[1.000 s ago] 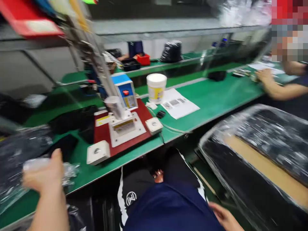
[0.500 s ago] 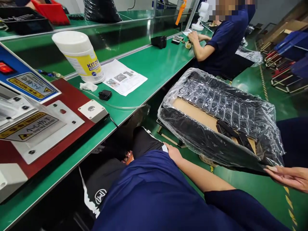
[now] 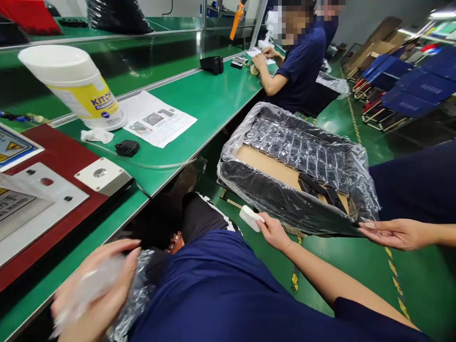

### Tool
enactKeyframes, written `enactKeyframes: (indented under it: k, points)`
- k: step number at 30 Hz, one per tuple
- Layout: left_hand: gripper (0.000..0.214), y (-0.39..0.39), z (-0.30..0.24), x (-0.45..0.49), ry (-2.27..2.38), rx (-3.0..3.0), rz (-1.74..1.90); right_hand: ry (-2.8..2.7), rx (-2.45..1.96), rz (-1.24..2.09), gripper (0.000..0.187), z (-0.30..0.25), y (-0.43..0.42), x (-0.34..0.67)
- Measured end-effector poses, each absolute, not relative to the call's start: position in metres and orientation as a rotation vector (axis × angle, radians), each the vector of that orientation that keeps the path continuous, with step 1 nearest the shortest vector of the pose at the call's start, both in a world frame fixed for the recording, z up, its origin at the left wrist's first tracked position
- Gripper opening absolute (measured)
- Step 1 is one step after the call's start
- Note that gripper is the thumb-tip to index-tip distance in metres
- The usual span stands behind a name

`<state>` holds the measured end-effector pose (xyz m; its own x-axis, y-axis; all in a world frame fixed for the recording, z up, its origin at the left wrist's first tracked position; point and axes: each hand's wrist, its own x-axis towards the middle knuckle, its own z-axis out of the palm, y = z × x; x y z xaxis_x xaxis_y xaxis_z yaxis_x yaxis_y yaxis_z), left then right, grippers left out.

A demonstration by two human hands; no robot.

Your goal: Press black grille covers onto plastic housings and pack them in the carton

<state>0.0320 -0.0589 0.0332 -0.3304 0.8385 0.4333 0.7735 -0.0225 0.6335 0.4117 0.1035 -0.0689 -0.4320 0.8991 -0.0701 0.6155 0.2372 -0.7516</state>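
At the lower left, my left hand (image 3: 96, 289) is raised beside the bench edge, its fingers curled around crumpled clear plastic film (image 3: 137, 289); motion smears it. My right hand (image 3: 274, 232) pinches a small white folded wipe (image 3: 251, 218) to the right of my thigh. Beyond that hand stands a plastic-lined crate (image 3: 263, 185) with rows of black parts and a bare cardboard layer. A few loose black parts (image 3: 322, 190) lie on the cardboard. Another person's hand (image 3: 402, 232) touches the crate's near right corner.
The green bench (image 3: 171, 164) carries a red-based press (image 3: 60, 161), a tilted white wipes tub (image 3: 76, 88), a crumpled wipe (image 3: 97, 136), a black part (image 3: 127, 147) and a printed sheet (image 3: 158, 118). Farther along sits a co-worker (image 3: 295, 61).
My left hand has come into view with clear plastic. My right hand has lifted off my thigh and now shows a white wipe. The view has turned right.
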Motion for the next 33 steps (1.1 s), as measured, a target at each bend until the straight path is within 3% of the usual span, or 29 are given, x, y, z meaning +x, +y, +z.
enactKeyframes:
  k: [4, 8, 10, 14, 19, 23, 27, 33]
  points:
    - [0.025, 0.001, 0.026, 0.064, 1.597, 1.967, 1.266, -1.963, -1.234, 1.118, 0.032, -0.026, 0.113, 0.367]
    - [0.046, 0.035, 0.025, 0.097, 1.535, 1.606, 1.241, -1.934, -0.998, 1.106, 0.024, 0.004, 0.106, 0.317]
    - [0.047, 0.04, 0.024, 0.105, 1.527, 1.383, 1.283, -1.992, -0.823, 0.999, 0.016, 0.01, 0.102, 0.301]
    - [0.034, 0.038, 0.021, 0.108, 1.505, 1.161, 1.441, -2.079, -0.515, 0.777, 0.019, 0.011, 0.1, 0.284]
    - [0.022, 0.039, 0.02, 0.104, 1.528, 1.068, 1.534, -1.893, -0.589, 1.207, 0.013, 0.007, 0.112, 0.285]
    - [0.018, 0.04, 0.022, 0.099, 1.466, 1.123, 1.542, -1.517, -0.788, 1.647, 0.029, 0.001, 0.116, 0.29]
    - [0.012, 0.036, 0.021, 0.092, 1.381, 1.211, 1.536, -1.32, -0.837, 1.746, 0.041, 0.001, 0.114, 0.282]
    - [0.013, 0.03, 0.019, 0.076, 1.122, 1.257, 1.475, -0.806, -0.842, 1.89, 0.034, 0.021, 0.129, 0.271]
